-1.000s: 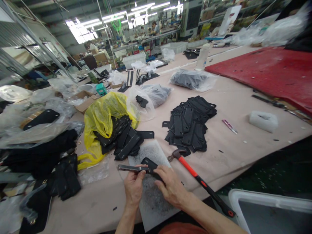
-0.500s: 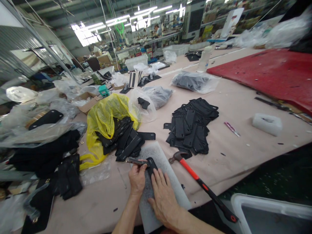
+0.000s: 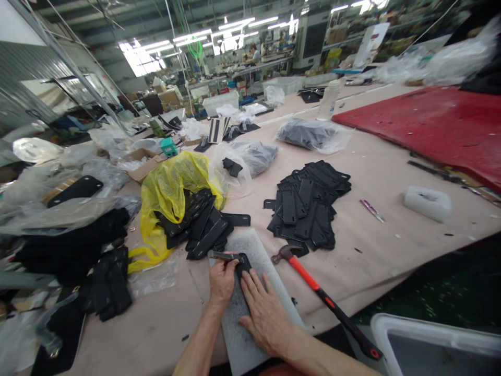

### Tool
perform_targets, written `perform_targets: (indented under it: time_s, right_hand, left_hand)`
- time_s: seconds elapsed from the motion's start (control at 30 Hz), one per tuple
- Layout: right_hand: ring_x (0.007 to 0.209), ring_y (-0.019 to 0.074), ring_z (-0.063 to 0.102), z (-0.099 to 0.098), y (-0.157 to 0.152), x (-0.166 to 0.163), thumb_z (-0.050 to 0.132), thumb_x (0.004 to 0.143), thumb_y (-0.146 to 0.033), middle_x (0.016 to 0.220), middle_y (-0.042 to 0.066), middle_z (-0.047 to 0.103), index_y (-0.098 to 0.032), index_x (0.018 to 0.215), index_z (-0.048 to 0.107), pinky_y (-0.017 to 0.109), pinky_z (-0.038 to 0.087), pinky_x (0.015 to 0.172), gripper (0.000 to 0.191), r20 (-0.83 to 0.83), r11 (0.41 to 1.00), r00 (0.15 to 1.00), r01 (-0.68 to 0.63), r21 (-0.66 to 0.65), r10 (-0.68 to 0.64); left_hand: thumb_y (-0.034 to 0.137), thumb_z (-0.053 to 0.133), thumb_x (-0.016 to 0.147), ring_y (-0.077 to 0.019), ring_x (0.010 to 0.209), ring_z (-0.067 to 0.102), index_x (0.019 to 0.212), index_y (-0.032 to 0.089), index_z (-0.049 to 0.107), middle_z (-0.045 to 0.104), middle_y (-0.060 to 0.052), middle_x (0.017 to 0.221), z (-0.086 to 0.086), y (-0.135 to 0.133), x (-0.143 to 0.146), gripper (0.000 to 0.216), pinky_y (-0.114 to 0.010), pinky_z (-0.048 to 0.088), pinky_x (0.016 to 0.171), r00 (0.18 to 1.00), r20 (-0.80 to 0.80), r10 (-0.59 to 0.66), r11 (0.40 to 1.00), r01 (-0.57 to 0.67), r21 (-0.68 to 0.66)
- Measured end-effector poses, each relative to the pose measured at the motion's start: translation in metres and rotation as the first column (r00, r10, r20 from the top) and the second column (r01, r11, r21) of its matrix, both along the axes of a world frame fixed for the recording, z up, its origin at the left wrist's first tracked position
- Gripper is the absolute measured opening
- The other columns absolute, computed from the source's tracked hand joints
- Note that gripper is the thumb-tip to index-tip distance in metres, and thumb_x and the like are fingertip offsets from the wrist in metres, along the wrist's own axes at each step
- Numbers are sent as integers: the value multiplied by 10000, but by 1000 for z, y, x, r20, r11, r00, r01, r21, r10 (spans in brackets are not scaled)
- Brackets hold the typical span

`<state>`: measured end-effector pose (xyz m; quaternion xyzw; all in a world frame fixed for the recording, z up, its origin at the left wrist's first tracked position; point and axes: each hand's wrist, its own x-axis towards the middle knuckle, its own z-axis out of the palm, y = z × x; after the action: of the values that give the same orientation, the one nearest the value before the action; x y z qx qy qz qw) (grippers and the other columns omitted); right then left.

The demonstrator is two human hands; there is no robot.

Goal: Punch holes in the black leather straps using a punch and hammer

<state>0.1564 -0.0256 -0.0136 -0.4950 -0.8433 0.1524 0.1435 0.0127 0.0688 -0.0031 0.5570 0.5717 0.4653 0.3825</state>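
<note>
My left hand (image 3: pixel 222 282) is closed around a slim metal punch (image 3: pixel 224 256), held slanting with its right end at the upper end of a black strip (image 3: pixel 243 262). Flat on the strip lies my right hand (image 3: pixel 264 308), fingers stretched out, covering its lower part. Both rest over a pale, speckled board (image 3: pixel 270 277). Just right of the board is a claw hammer (image 3: pixel 313 282) with a red and black handle, its head towards the pile of black strips (image 3: pixel 303 203). More black strips (image 3: pixel 209 230) spill from a yellow plastic bag (image 3: pixel 168 180) on the left.
Filled clear bags (image 3: pixel 309 134) lie farther back on the pink-covered table (image 3: pixel 376 250). On the right are small snips (image 3: pixel 372 210), a white roll (image 3: pixel 426 202) and a red sheet (image 3: pixel 430 120). A white bin (image 3: pixel 434 331) stands at the lower right.
The left hand and the punch have shifted slightly right, the punch's end now over the strip's upper end. The right hand stays flat on the strip.
</note>
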Motion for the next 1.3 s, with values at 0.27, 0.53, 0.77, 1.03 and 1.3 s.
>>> perform_targets:
  time_s: [0.27,0.53,0.77,1.03,1.3]
  right_hand:
    - [1463,369,100,-4,3,-20,531,909,-494,1560,237,205,25,1478,303,569,112,1182,803,-10,997,997,75,7,-74]
    - [1470,351,73,-3,4,-3,481,928,-523,1557,225,230,9,1504,242,552,23,1188,820,10,998,1000,-5,65,4]
    - [1467,363,73,-2,5,-4,473,929,-545,1553,230,236,12,1502,248,560,19,1185,831,-3,999,1000,-3,40,3]
    - [1464,367,97,1,7,-3,522,912,-521,1553,231,240,4,1502,254,555,38,1188,834,-23,1000,1000,-10,2,10]
    - [1410,317,281,24,14,30,498,930,-494,1516,150,366,-135,1447,398,514,219,1157,637,-247,998,969,-40,-48,27]
  left_hand:
    - [306,640,830,-246,959,638,916,197,731,718,-72,966,-5,5,-1,166,-365,458,942,999,8,-39,999,39,-14]
    - [291,582,849,-245,936,659,928,195,713,724,-68,965,-8,10,0,182,-407,509,909,979,-174,-103,993,112,43]
    - [253,544,889,-226,919,679,951,190,687,732,-62,960,-18,11,1,168,-381,536,893,932,-349,-92,975,156,161]
    - [163,542,887,-209,938,689,968,180,662,735,-63,971,-23,18,2,146,-347,555,874,882,-441,-167,918,303,257]
    - [186,527,913,-218,939,693,1003,177,637,727,-70,973,-36,18,-1,143,-355,564,851,846,-519,-120,870,341,355]
